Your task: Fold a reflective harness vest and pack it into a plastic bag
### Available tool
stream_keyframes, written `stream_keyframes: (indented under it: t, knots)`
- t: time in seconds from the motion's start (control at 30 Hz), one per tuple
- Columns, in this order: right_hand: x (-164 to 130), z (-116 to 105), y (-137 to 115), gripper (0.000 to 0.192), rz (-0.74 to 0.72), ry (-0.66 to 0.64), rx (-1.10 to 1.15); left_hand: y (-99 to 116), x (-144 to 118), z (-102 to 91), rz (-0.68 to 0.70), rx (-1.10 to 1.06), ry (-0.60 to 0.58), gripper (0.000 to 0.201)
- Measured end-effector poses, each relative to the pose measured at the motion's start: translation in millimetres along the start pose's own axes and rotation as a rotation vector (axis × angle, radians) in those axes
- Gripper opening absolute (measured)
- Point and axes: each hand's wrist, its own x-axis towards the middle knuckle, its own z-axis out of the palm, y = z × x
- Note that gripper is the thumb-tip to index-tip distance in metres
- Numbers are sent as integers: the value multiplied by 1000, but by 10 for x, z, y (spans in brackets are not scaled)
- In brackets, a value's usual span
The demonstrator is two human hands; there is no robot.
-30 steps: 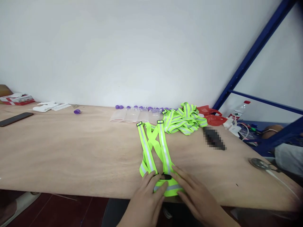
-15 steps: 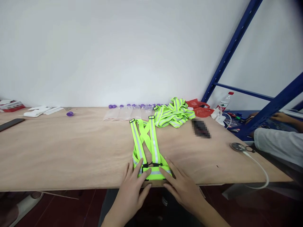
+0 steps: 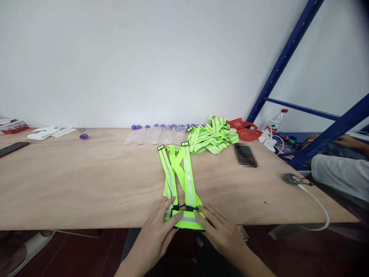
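A neon-yellow reflective vest [image 3: 188, 181] made of straps with silver stripes lies at the table's front edge. Two straps run away from me and end in black buckles, with crossed bands between them. Its folded waistband sits at the edge between my hands. My left hand [image 3: 157, 227] grips the band's left end, thumb low at the edge and fingers on top. On the right end, my right hand [image 3: 223, 231] holds the band the same way, its fingers lying over the fabric. The undersides of both grips are hidden.
Behind the vest is a heap of similar yellow straps [image 3: 211, 136], beside clear bags [image 3: 155, 135] with purple caps. To the right are a red plastic bag [image 3: 248, 134], a blurred dark item [image 3: 245, 155], a round device [image 3: 291, 179] with a white cable, and a blue rack post [image 3: 284, 61]. Another person's sleeve [image 3: 340, 175] shows beyond.
The waistband has come slightly toward me, over the table edge, and its ends are drawn closer together. Both hands have moved with it, thumbs now tucked nearer the band.
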Motion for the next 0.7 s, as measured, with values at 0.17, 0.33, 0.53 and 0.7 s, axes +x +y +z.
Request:
stream_keyframes:
  t: [0.17, 0.33, 0.53, 0.7]
  knots:
    - [123, -82, 59, 38, 3, -43, 165, -28, -14, 13, 17, 39, 9, 52]
    - [242, -132, 114, 28, 46, -110, 291, -82, -39, 47, 27, 68, 3, 54]
    - [489, -219, 269, 15, 232, -248, 599, -98, 143, -75, -33, -55, -19, 39]
    - [739, -103, 405, 21, 355, -283, 668, -100, 410, -161, -207, -134, 5, 32]
